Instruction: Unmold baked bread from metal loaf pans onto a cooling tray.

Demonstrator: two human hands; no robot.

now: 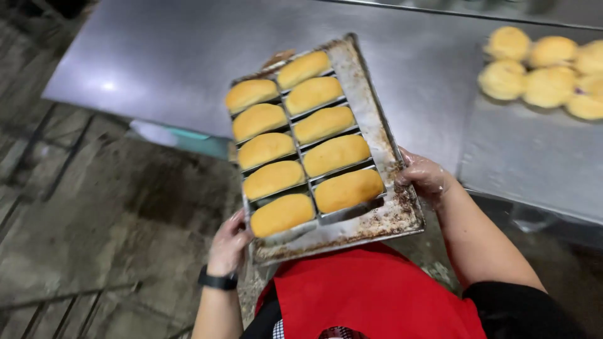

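While both hands hold it up at chest height, the baking tray [370, 125] tilts, its far end raised toward the steel worktop [176, 56] and its near end close to the red apron [377, 301]. The left hand [229, 242], in a thin clear glove, closes on the tray's near-left corner, fingers curled over the rim; a black wristband [218, 280] sits just below it on the wrist. The right hand [426, 176], also gloved, grips the right edge near the near-right corner, thumb on top of the stained rim. The tray is worn metal with brown baked-on marks along its right and near borders.

Eleven long golden rolls [333, 155] lie in the tray's oblong moulds, in two columns: six on the left, five on the right. The nearest roll on the left [281, 215] sits slightly askew in its mould. The rolls look smooth and evenly browned.

The tray's far end overlaps the worktop's near edge in view; whether it touches cannot be told. Toward the worktop's far-right corner a cluster of round pale buns [543, 69] rests, well apart from the tray. Beneath the worktop's left part, dark stained floor [113, 207] shows.
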